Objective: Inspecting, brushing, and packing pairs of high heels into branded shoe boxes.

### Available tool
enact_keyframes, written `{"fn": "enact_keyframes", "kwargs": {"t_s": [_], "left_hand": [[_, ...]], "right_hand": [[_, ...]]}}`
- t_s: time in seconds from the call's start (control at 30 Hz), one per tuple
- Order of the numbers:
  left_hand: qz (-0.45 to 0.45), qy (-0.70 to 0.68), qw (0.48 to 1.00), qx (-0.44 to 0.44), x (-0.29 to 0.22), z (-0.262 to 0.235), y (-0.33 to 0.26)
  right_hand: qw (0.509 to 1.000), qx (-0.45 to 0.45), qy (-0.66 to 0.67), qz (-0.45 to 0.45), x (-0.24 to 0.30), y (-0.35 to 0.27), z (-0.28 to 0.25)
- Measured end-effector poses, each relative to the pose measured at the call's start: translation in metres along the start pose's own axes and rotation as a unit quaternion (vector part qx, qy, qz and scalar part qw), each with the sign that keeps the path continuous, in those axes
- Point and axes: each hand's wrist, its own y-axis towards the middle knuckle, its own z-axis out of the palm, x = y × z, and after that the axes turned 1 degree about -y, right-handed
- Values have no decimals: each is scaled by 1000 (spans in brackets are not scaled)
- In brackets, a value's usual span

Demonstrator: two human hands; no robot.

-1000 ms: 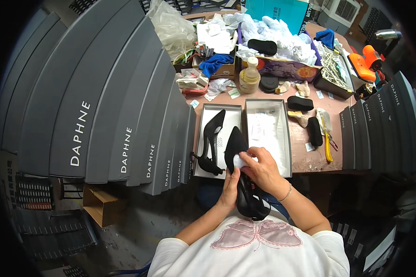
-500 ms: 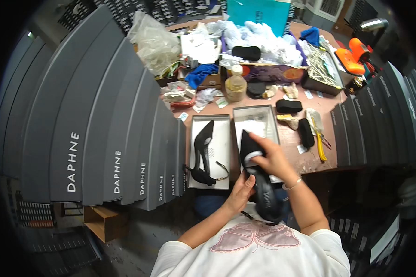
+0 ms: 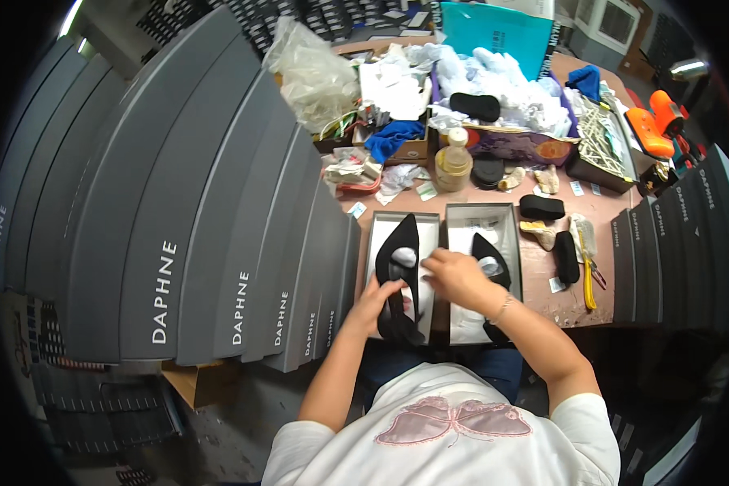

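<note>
My left hand [image 3: 370, 306] is closed on a black pointed high-heeled shoe [image 3: 398, 235], holding it over the left grey shoe box [image 3: 432, 304]. White stuffing [image 3: 404, 257] shows inside its toe. Between the two boxes is my right hand [image 3: 464, 280], its fingers bent toward the held shoe; they are blurred, and whether anything is in them cannot be made out. A second black shoe [image 3: 484, 248], also with white stuffing, lies in the right grey shoe box [image 3: 517, 279], partly covered by my right hand and wrist.
Tall stacks of grey shoe boxes stand at left [image 3: 202, 202] and right [image 3: 656, 251]. Behind the open boxes are a bottle of yellowish liquid [image 3: 454, 166] and a purple box [image 3: 510, 144] full of white paper. Yellow-handled pliers [image 3: 589, 283] and black pads [image 3: 567, 255] lie at right.
The shoe from my hands now lies in the right box. My left hand has moved to the left box and taken hold of the other shoe, now stuffed. The view has shifted left.
</note>
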Motion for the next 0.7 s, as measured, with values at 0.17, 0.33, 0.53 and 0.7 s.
{"fn": "enact_keyframes", "kwargs": {"t_s": [0.17,0.33,0.53,0.7], "left_hand": [[64,-102,993,1,37,58,-47],[-4,-209,978,-5,48,43,-39],[-15,-244,970,-5,25,21,-34],[-32,-200,978,46,25,30,-37]], "right_hand": [[995,0,-103,-3,0,5,46],[992,-14,98,73,14,-18,-1],[995,42,40,76,-68,-30,-34],[947,141,-284,41,-169,-26,21]]}}
